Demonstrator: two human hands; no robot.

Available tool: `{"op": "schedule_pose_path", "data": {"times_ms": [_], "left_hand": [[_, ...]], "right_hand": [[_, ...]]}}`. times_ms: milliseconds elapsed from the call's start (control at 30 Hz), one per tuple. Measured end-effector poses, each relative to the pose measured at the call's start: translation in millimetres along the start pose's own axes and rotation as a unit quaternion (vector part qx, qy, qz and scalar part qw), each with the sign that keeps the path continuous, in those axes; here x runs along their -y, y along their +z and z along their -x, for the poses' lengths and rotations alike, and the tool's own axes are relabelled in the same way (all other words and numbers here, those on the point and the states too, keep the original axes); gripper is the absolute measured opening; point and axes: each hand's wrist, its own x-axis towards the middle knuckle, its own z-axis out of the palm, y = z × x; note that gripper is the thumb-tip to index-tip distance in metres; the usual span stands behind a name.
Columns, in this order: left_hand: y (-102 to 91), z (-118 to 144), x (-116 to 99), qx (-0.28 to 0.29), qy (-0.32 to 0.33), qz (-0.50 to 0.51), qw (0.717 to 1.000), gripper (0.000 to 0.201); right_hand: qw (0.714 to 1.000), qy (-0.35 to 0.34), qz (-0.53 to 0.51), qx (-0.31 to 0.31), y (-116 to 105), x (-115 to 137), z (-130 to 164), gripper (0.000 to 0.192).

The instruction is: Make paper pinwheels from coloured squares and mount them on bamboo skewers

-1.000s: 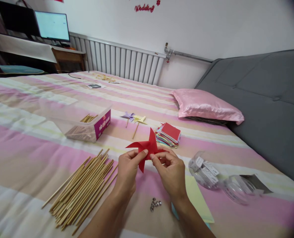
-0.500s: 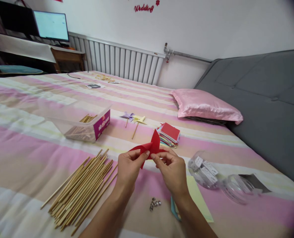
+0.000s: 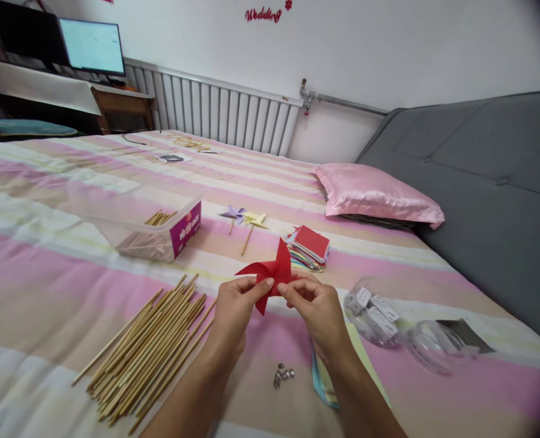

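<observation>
From my head camera, looking down over the striped pink bedspread [image 3: 69, 267]: I hold a red paper pinwheel [image 3: 272, 272] up in front of me, just above the bed, between both hands. My left hand [image 3: 236, 310] is closed on it, thumb and forefinger pinching the paper at its middle from the left side. My right hand [image 3: 318, 310] is closed on it too, fingertips pinching at the centre from the right, so the two hands nearly touch under the red blades. One blade points up, one out to the left, one down between my thumbs.

Below my hands, on the bedspread, lies a small cluster of metal pins [image 3: 283, 374]. Just right of my right wrist lie some coloured paper sheets [image 3: 325, 380], partly hidden by my forearm. To the left is a loose bundle of bamboo sticks [image 3: 146, 347], and further back a clear plastic box [image 3: 160, 228] with more sticks in it. Beyond the pinwheel sits a stack of coloured paper squares [image 3: 311, 246], a red one on top, and left of that two finished pinwheels on sticks [image 3: 247, 222], one purple and one yellow. To the right lie clear plastic containers [image 3: 402, 331]. A pink pillow [image 3: 379, 194] rests near the grey headboard [image 3: 493, 182]
</observation>
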Motion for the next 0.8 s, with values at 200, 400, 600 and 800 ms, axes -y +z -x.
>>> {"op": "schedule_pose_path", "data": {"times_ms": [200, 400, 600, 800], "left_hand": [[0.5, 0.4, -1.4, 0.009, -0.010, 0.003, 1.000, 0.018], [1.3, 0.5, 0.5, 0.011, 0.000, -0.018, 1.000, 0.019], [-1.9, -1.3, 0.9, -0.002, -0.013, -0.016, 1.000, 0.020], [-4.4, -3.2, -3.5, 0.054, -0.033, -0.124, 0.990, 0.020]], "right_hand": [[1.000, 0.003, -0.003, 0.006, -1.1, 1.6, -0.4, 0.022], [1.000, 0.000, 0.029, -0.002, 1.1, -1.4, -0.9, 0.026], [0.998, 0.003, 0.046, 0.032, -6.2, 10.2, 1.4, 0.026], [0.998, -0.042, 0.013, -0.047, -42.9, 19.2, -4.0, 0.024]]}}
